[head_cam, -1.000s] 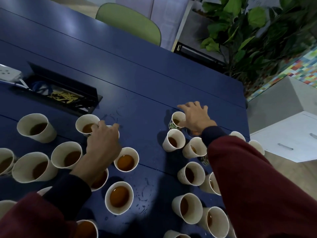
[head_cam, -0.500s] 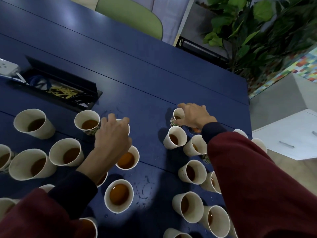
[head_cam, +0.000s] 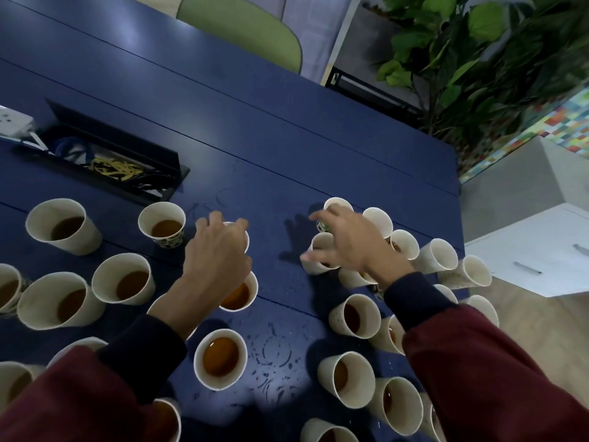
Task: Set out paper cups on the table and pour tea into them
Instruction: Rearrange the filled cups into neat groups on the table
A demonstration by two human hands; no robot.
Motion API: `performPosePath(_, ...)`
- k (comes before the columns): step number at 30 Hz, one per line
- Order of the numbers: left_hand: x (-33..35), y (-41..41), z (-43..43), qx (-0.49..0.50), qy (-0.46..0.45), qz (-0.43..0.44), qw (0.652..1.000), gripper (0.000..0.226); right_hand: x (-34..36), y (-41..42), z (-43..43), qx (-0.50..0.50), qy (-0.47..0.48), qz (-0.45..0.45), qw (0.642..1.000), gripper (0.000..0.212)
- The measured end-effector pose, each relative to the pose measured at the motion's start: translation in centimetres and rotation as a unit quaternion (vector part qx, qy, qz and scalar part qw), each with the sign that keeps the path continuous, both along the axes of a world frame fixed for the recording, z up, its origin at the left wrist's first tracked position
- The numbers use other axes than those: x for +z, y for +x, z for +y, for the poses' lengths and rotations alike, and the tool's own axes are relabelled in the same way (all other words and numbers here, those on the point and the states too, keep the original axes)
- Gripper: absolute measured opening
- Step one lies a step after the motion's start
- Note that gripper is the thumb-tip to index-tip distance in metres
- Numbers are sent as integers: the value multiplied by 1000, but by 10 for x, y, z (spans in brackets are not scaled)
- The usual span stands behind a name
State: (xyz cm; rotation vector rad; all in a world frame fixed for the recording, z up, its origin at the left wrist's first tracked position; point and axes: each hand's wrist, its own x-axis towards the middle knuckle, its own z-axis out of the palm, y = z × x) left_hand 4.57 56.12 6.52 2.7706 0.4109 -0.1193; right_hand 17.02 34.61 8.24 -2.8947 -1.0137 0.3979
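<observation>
Head view: on the blue table [head_cam: 287, 138], the left hand [head_cam: 216, 260] curls its fingers down over a paper cup [head_cam: 245, 240] and grips its rim. The right hand [head_cam: 350, 247] is blurred, its loosely spread fingers holding nothing, with tea-filled cups [head_cam: 355, 314] clustered beneath and around the fingertips.

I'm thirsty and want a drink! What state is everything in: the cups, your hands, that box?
Paper cups: upright, most show tea inside.
Left hand: grips one cup from above.
Right hand: fingers spread over cups, blurred.
Cable box: lid raised.
Table: wet drips between the cups.
</observation>
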Motion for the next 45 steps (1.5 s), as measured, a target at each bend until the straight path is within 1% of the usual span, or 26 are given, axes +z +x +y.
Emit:
performPosePath(2, 2, -1, -4, -3, -3, -1, 1000, 43, -10, -13, -5, 48, -59, -7, 997, 80)
performPosePath(4, 5, -2, -7, -9, -5, -1, 1000, 45, -19, -18, -9, 46, -85, -10, 995, 75)
performPosePath(8, 9, -3, -10, -16, -4, -3, 1000, 47, -24, -23, -13, -7, -66, -9, 998, 68)
performPosePath(12, 11, -2, -9, -17, -6, -8, 1000, 47, -22, -27, -10, -41, -66, -28, 997, 68)
performPosePath(18, 10, -2, -11, -31, -23, -44, 998, 53, -24, -29, -7, -77, -60, -47, 994, 63)
performPosePath(20, 11, -1, -12, -34, -27, -53, 998, 54, -25, -29, -8, -72, -67, -62, 993, 66)
performPosePath(22, 12, -1, -13, -37, -32, -58, 997, 54, -28, -27, -9, -63, -83, -94, 990, 76)
performPosePath(24, 14, 0, -13, -39, -38, -61, 997, 54, -26, -29, -11, -68, -53, -135, 987, 83)
performPosePath(26, 16, 0, -14, -44, -47, -71, 995, 54, -20, -35, -11, -77, 33, -147, 986, 86)
performPosePath(27, 18, 0, -15, -50, -54, -78, 994, 55, -15, -41, -10, -75, 89, -130, 985, 87)
performPosePath(29, 21, 0, -17, -62, -73, -91, 991, 59, -7, -59, -4, -68, 189, -48, 978, 90)
performPosePath(30, 24, 0, -20, -64, -87, -94, 990, 63, -3, -70, 1, -68, 219, -2, 973, 93)
performPosePath(32, 32, -1, -28, -69, -107, -93, 987, 69, -3, -89, 10, -78, 251, 51, 963, 99)
performPosePath(35, 40, -6, -41, -89, -111, -88, 986, 74, -9, -107, 20, -101, 314, 67, 942, 100)
performPosePath(38, 43, -14, -51, -111, -116, -77, 984, 76, -7, -118, 17, -118, 332, 45, 935, 95)
performPosePath(41, 42, -21, -54, -129, -142, -54, 980, 81, -5, -129, 11, -116, 307, 23, 944, 90)
performPosePath(42, 41, -24, -53, -136, -165, -43, 976, 83, -6, -132, 9, -110, 296, 15, 949, 88)
performPosePath(45, 38, -32, -48, -135, -286, -17, 948, 85, -11, -139, 1, -116, 259, -13, 959, 74)
